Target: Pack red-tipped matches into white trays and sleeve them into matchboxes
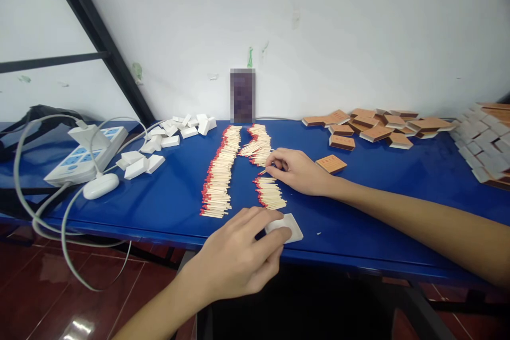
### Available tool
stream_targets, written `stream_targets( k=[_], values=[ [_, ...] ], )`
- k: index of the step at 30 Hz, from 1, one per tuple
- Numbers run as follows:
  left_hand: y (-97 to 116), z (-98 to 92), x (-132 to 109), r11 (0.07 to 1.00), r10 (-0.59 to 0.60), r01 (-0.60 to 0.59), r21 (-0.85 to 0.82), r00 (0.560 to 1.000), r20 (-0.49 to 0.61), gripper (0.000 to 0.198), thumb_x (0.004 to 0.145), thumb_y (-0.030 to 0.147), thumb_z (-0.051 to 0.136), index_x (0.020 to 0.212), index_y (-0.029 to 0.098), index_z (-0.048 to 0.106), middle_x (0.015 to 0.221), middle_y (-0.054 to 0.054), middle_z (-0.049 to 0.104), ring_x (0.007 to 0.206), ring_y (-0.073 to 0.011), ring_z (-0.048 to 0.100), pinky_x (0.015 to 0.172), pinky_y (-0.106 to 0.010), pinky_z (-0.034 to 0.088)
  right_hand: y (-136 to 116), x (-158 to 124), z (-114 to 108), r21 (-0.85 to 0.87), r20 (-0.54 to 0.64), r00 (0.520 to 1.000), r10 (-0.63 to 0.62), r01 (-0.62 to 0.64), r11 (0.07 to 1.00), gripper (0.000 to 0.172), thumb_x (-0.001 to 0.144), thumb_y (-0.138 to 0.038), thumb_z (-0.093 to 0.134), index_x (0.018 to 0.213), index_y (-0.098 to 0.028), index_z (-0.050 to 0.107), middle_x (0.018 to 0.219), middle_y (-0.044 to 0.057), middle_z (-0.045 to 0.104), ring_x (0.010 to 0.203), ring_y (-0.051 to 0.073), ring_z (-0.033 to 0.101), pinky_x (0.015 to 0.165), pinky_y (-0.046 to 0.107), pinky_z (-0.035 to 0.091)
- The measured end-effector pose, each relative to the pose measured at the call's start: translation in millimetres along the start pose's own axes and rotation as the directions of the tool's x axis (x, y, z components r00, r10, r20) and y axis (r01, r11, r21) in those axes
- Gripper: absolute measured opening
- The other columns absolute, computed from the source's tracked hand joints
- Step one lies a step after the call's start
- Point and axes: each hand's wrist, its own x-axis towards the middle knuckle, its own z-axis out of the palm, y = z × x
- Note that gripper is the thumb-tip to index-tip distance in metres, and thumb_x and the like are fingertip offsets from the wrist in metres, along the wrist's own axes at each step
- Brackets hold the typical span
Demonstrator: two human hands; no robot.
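My left hand [251, 249] has its fingers wrapped on a white open tray [294, 227] at the table's front edge. Fingertips of my right hand [289, 167] pinch a match [262, 172] beside the right row of matches. That row has red heads facing left and a gap near my fingers; its lower part [271, 193] lies just beyond the tray. To the left runs a longer row of matches [221, 172]. A single orange matchbox sleeve [331, 163] rests to the right of my right hand.
White trays [170, 141] lie at the back left near a power strip [85, 156] with cables. Orange sleeves [376, 133] are piled at the back right, beside stacked boxes [484, 141]. A blurred dark object [243, 95] stands against the wall.
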Motion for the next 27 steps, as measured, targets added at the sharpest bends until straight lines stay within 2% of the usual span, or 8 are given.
stream_targets(
  k=[6, 17, 23, 27],
  values=[
    [0.5, -0.3, -0.1, 1.000, 0.001, -0.001, 0.001, 1.000, -0.008, 0.026, 0.092, 0.010, 0.050, 0.116, 0.015, 0.058, 0.117, -0.012, 0.062, 0.112, -0.0249, 0.060, 0.092, -0.041, 0.054, -1.3, 0.1, 0.0, -0.012, -0.016, 0.999, 0.039, -0.039, 0.999, 0.011, 0.079, -0.012, 0.053, 0.081, -0.018, 0.061, 0.066, -0.004, 0.047, 0.060, 0.012, 0.042, 0.061, 0.027, 0.031],
    [0.6, -0.5, 0.2, 1.000, 0.001, -0.001, 0.010, 1.000, -0.009, 0.026, 0.091, 0.010, 0.049, 0.115, 0.016, 0.059, 0.115, -0.012, 0.063, 0.112, -0.0248, 0.061, 0.092, -0.040, 0.056, 1.8, -0.6, -0.1, 0.006, 0.061, 0.997, -0.053, 0.052, 0.999, 0.009, 0.088, -0.021, 0.054, 0.081, -0.019, 0.059, 0.078, 0.000, 0.056, 0.072, 0.014, 0.049, 0.067, 0.027, 0.035],
    [0.7, -0.1, -0.5, 1.000, -0.010, 0.010, 0.010, 1.000, -0.003, 0.027, 0.091, 0.010, 0.050, 0.116, 0.016, 0.058, 0.117, -0.012, 0.063, 0.113, -0.0251, 0.061, 0.093, -0.042, 0.055, 2.1, -1.8, -0.4, -0.001, 0.061, 0.997, -0.043, 0.043, 0.999, 0.010, 0.088, -0.023, 0.056, 0.080, -0.019, 0.060, 0.079, 0.000, 0.056, 0.071, 0.014, 0.047, 0.066, 0.027, 0.034],
    [1.0, -0.3, -0.5, 1.000, -0.003, 0.003, 0.005, 1.000, -0.003, 0.026, 0.092, 0.010, 0.050, 0.116, 0.016, 0.058, 0.116, -0.011, 0.063, 0.111, -0.0247, 0.061, 0.093, -0.041, 0.055, 1.2, -1.6, -1.4, 0.010, 0.018, 0.998, -0.053, 0.053, 0.999, 0.018, 0.091, -0.023, 0.050, 0.077, -0.019, 0.060, 0.074, 0.000, 0.053, 0.066, 0.014, 0.046, 0.065, 0.028, 0.034]
  ],
)
